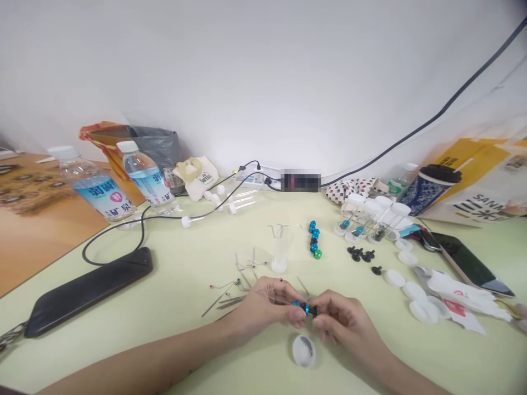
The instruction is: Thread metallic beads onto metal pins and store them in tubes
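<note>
My left hand (267,308) pinches a small blue metal part (302,305) between thumb and fingers, and a thin metal rod seems to run from the same hand. From the right, my right hand (341,318) grips a black piece (315,310) that meets the end of the blue part. Just below both hands sits a small round white cap (303,351) with tiny dark bits inside. Behind my left hand lie several thin metal rods and hex keys (230,302). A clear tube (280,255) stands upright with bent keys in it.
A row of blue and green parts (314,238), black screws (360,254) and white lids (415,291) lie beyond and right. Vials (376,216), a cup (428,189) and a phone (469,260) are farther right. A black power bank (88,291) and water bottles (96,189) stand left.
</note>
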### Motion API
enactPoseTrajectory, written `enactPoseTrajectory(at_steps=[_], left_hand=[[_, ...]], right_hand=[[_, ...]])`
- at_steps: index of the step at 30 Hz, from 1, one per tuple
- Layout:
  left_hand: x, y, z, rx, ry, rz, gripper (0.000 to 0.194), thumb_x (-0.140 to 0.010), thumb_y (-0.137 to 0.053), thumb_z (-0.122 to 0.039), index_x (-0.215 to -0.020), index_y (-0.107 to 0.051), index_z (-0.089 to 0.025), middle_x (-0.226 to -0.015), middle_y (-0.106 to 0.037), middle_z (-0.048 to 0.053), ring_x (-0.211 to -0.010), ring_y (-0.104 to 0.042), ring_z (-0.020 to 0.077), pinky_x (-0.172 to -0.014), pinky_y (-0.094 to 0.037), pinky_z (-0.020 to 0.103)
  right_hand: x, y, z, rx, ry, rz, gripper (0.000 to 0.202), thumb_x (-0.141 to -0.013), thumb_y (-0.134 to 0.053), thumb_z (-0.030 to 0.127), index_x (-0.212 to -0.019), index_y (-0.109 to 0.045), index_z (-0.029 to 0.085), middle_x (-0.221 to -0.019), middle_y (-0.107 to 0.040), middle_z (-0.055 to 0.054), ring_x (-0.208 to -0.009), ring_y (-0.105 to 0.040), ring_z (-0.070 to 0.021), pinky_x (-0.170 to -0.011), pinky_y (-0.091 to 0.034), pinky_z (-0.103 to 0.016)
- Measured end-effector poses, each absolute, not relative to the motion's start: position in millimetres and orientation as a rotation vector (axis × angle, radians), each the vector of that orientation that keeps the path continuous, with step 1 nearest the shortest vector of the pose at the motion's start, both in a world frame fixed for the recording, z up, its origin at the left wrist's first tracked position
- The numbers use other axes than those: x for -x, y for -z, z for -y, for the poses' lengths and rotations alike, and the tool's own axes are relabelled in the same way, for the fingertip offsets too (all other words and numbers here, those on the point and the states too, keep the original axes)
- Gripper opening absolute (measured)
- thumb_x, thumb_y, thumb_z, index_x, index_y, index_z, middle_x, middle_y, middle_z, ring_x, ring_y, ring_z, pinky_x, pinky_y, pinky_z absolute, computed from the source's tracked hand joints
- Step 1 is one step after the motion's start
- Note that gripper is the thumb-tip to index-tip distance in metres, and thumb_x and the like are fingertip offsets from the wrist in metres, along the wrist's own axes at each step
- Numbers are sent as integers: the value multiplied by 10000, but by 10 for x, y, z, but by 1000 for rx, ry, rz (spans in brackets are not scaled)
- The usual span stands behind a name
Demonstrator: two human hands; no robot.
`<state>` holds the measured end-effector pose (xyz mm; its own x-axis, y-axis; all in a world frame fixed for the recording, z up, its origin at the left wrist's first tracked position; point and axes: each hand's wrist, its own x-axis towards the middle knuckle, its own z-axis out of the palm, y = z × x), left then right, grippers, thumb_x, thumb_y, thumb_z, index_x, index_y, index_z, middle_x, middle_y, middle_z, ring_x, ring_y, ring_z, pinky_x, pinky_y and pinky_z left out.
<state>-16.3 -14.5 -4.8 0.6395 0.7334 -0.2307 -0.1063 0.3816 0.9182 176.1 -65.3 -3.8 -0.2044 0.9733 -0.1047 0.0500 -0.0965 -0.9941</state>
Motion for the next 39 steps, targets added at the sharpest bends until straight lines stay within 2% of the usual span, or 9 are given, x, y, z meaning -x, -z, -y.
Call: enactPoseTrajectory(at_steps=[7,10,14,17,22,26,30,39], left_hand=[[88,-12,188,-1040,-609,-784,279,-622,-819,-301,-740,-664,-102,-573,-634,-1,-497,-590,98,-542,-511,234],[64,-5,206,-993,-643,-820,290,-588,-835,-284,-706,-635,-110,-612,-634,-6,-501,-573,95,-537,-505,242],[70,-3,199,-935,-679,-833,297,-560,-850,-228,-728,-632,-117,-711,-668,8,-607,-608,116,-609,-520,257],[79,-11,177,-922,-669,-792,295,-556,-856,-231,-724,-647,-109,-678,-664,10,-583,-607,111,-604,-508,249],[71,-10,161,-884,-637,-736,296,-558,-856,-260,-719,-658,-110,-621,-659,14,-530,-609,118,-563,-492,247],[66,2,203,-869,-621,-692,315,-546,-861,-282,-712,-660,-106,-606,-661,25,-521,-614,125,-554,-498,248],[67,16,250,-871,-634,-657,296,-606,-835,-295,-741,-649,-108,-600,-648,16,-525,-625,127,-558,-500,247],[61,-6,247,-922,-584,-659,294,-685,-776,-363,-779,-631,-125,-594,-663,23,-525,-616,124,-577,-498,254]], right_hand=[[-1794,135,647,1204,-1476,1370,388,-820,-586,522,-785,-605,136,-561,-494,29,-471,-405,-77,-454,-287,-202],[-1807,190,620,1212,-1525,1363,423,-826,-557,564,-815,-600,143,-563,-475,35,-453,-393,-74,-439,-278,-200],[-1785,161,583,1187,-1475,1372,408,-787,-623,546,-876,-604,148,-607,-505,26,-494,-434,-87,-481,-342,-211],[-1779,136,593,1135,-1391,1291,385,-726,-717,475,-944,-595,182,-659,-537,17,-598,-523,-127,-568,-423,-242],[-1856,222,647,1173,-1263,1442,246,-775,-686,404,-814,-620,170,-675,-571,-4,-609,-535,-125,-584,-442,-236],[-1889,261,678,1235,-1255,1480,331,-801,-628,490,-780,-614,160,-591,-542,10,-521,-471,-105,-501,-394,-214],[-1861,166,692,1174,-1368,1519,390,-851,-532,546,-759,-575,169,-531,-497,32,-453,-393,-85,-450,-341,-201],[-1873,139,691,1265,-1312,1637,413,-921,-418,504,-726,-555,167,-555,-488,21,-482,-422,-96,-449,-329,-208]])
